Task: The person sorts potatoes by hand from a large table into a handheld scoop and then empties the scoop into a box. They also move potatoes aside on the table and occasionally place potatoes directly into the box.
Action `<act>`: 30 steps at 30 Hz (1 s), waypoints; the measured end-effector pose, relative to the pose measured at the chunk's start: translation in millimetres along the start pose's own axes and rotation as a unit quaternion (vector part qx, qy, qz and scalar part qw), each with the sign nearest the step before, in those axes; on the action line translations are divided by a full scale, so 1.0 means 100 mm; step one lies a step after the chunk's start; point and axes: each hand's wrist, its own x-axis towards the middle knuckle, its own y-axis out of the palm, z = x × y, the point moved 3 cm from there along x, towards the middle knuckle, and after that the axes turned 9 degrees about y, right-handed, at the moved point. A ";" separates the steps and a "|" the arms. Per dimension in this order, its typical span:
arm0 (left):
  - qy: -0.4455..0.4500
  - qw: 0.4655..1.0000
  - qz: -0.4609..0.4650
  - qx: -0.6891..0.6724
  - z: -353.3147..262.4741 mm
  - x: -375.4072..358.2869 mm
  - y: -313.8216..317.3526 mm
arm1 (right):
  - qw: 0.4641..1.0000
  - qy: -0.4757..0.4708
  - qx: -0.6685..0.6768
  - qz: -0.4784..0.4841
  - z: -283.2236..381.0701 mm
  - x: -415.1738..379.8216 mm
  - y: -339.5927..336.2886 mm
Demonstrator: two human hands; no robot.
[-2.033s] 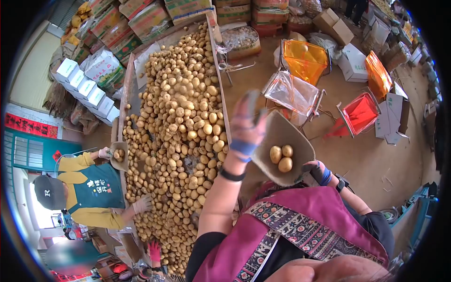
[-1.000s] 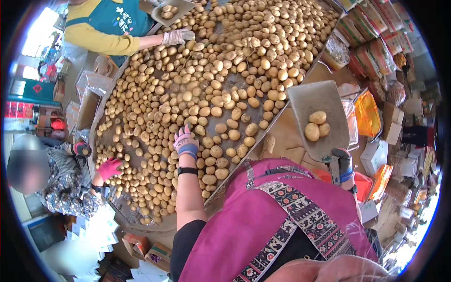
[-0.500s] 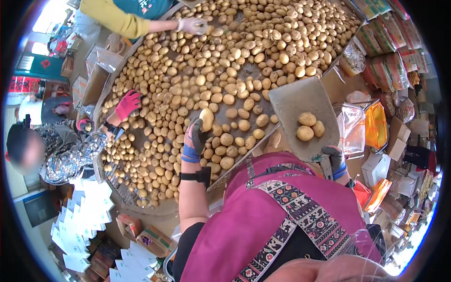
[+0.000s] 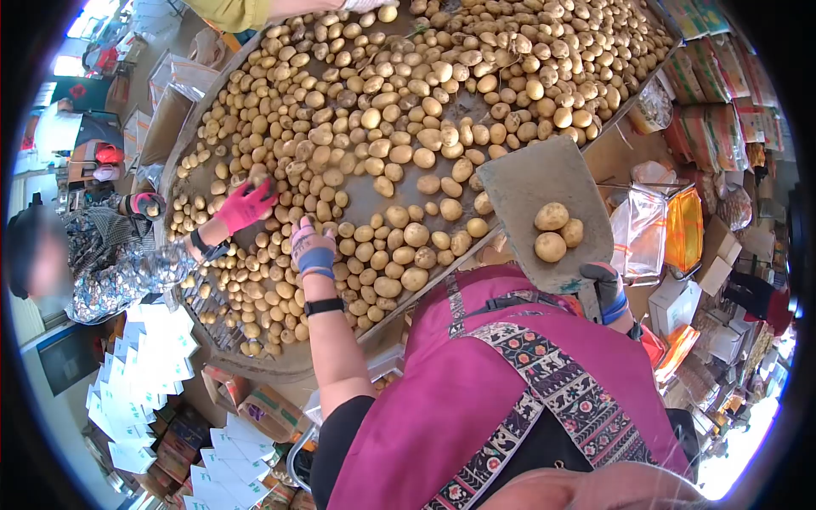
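Note:
My left hand (image 4: 312, 246), in a pale glove with a blue cuff, reaches over the potatoes (image 4: 408, 174) heaped on the large table (image 4: 359, 189). Its fingers are stretched out and apart among the nearest potatoes, with no potato held. My right hand (image 4: 607, 291), in a dark glove with a blue cuff, is wrapped around the handle of a flat grey metal scoop (image 4: 544, 174). Three potatoes (image 4: 551, 231) lie together on the scoop's blade, which tilts beside the table's near edge at my right.
A co-worker's pink-gloved hand (image 4: 246, 206) works among the potatoes just left of mine. Another person's yellow sleeve (image 4: 234, 12) reaches in at the top. White cartons (image 4: 144, 374) stack at lower left; mesh bags (image 4: 680, 234) hang at right, near piled boxes (image 4: 701, 136).
My left hand has moved left and no longer holds the potato it had. The pink-gloved hand has shifted right and down, and the yellow-sleeved arm upward. The scoop stays nearly still.

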 end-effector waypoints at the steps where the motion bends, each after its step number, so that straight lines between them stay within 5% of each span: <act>1: -0.001 1.000 0.003 0.000 -0.05 -0.08 -0.02 | 1.000 0.013 0.016 -0.001 0.05 -0.07 0.15; 4: 0.150 0.983 -0.092 0.041 -0.35 -0.33 -0.09 | 0.998 0.030 0.030 0.037 0.05 -0.01 0.23; 5: 0.169 0.984 0.053 -0.028 -0.57 -0.39 -0.18 | 0.998 0.034 0.026 0.037 0.02 0.04 0.17; 7: 0.263 0.964 0.042 0.001 -0.47 -0.68 0.22 | 0.999 0.023 0.026 0.036 -0.03 0.19 -0.01; 11: 0.117 0.992 -0.021 0.032 0.23 -0.58 0.44 | 0.998 0.013 -0.039 0.047 -0.01 0.18 0.00; 15: -0.061 0.986 0.051 0.147 0.54 -0.51 0.13 | 0.997 0.014 -0.009 0.077 0.01 0.26 0.17; 17: 0.080 0.994 -0.077 0.015 0.24 -0.55 -0.20 | 0.997 0.035 -0.002 0.070 -0.05 0.25 0.16; 20: 0.248 0.953 0.019 -0.172 -0.59 -0.75 -0.21 | 0.996 0.063 -0.008 0.061 -0.09 0.28 0.19; 21: 0.261 0.945 0.138 -0.141 -0.77 -0.83 -0.04 | 0.996 0.065 -0.011 0.063 -0.10 0.28 0.18; 23: 0.269 0.932 0.233 -0.066 -0.97 -1.10 0.12 | 0.996 0.018 -0.055 0.061 -0.06 0.24 0.18; 26: 0.292 0.923 0.244 -0.050 -0.85 -1.23 0.11 | 0.992 0.048 -0.031 0.115 0.09 0.07 0.59; 30: 0.234 0.944 0.232 0.025 -0.54 -1.33 0.14 | 0.997 0.045 -0.023 0.064 -0.17 0.36 0.01</act>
